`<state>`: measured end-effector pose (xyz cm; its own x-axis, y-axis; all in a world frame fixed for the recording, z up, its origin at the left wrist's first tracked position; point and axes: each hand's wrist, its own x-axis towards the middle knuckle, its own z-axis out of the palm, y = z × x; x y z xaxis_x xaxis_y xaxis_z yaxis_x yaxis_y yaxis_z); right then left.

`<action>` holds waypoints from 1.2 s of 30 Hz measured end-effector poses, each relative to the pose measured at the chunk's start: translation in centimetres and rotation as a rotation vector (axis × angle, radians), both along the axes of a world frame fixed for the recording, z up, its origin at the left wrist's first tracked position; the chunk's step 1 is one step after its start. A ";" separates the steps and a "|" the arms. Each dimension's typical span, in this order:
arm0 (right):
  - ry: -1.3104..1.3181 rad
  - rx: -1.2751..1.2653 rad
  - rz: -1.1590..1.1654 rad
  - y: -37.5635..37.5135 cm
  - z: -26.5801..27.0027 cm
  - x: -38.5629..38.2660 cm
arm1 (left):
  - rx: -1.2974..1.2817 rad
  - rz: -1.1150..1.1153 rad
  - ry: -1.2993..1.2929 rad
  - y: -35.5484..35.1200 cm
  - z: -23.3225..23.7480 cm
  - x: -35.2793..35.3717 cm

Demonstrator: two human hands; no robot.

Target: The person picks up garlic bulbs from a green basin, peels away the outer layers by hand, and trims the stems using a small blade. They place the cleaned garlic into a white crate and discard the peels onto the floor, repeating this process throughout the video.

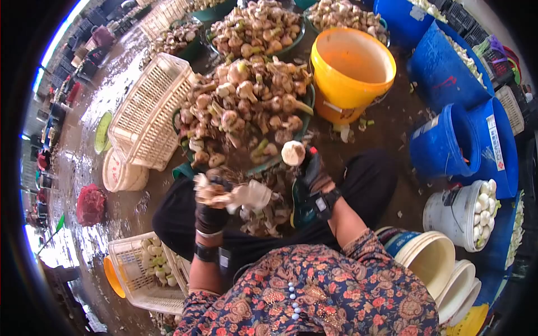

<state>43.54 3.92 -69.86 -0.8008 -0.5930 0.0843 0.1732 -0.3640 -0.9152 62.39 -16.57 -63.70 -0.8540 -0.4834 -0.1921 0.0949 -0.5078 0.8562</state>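
Note:
My left hand (212,210), in a dark glove, is closed around loose, papery garlic skins (213,192), with a pale piece of peel hanging off to its right. A whitish garlic bulb (293,153) sits at the fingertips of my right hand (315,175), also gloved; a small red-tipped item shows beside its fingers, its shape mostly hidden. Just beyond both hands stands a wide green basin (307,119) heaped with unpeeled garlic bulbs (241,103). Discarded skins (263,215) lie between my legs.
A yellow bucket (350,73) stands beyond my right hand. White baskets (148,109) are at the left, one lower left (140,291) holding bulbs. Blue tubs (443,67) and a white bucket of peeled bulbs (448,215) line the right. More garlic basins are ahead.

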 end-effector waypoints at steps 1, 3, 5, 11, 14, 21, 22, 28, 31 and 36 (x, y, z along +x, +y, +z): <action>-0.905 -0.313 0.045 -1.9 -2.4 -1.8 | 0.079 0.065 0.049 -0.2 0.4 0.3; -0.787 -0.121 0.002 -0.6 -1.4 -0.7 | 0.018 -0.412 -0.071 0.6 3.7 -0.9; -0.735 -0.132 0.089 -0.6 -1.4 -0.4 | -0.498 -0.780 -0.324 1.5 4.0 -2.6; -1.004 -0.053 0.024 -1.6 3.1 -0.1 | -0.848 -0.690 -0.740 2.3 0.2 -6.0; -0.862 -0.126 0.061 -1.4 0.4 -0.1 | -0.815 -0.410 -0.417 4.0 0.8 -8.0; -0.438 0.295 -0.029 -2.1 1.8 1.5 | -1.070 -0.276 -0.293 5.8 -3.9 -9.5; -0.383 0.344 0.027 -1.7 1.5 1.6 | -0.967 -0.316 -0.321 5.5 -4.2 -9.3; -0.020 0.413 0.095 -2.2 1.0 2.7 | -0.413 -0.418 -0.330 4.6 -4.6 -7.8; 0.124 0.202 0.214 -1.2 -4.7 2.4 | -0.178 -0.396 -0.268 3.7 -5.2 -7.4; -0.721 0.220 0.386 -1.7 -1.4 1.8 | 0.016 -0.181 -0.323 -3.6 -0.6 -6.3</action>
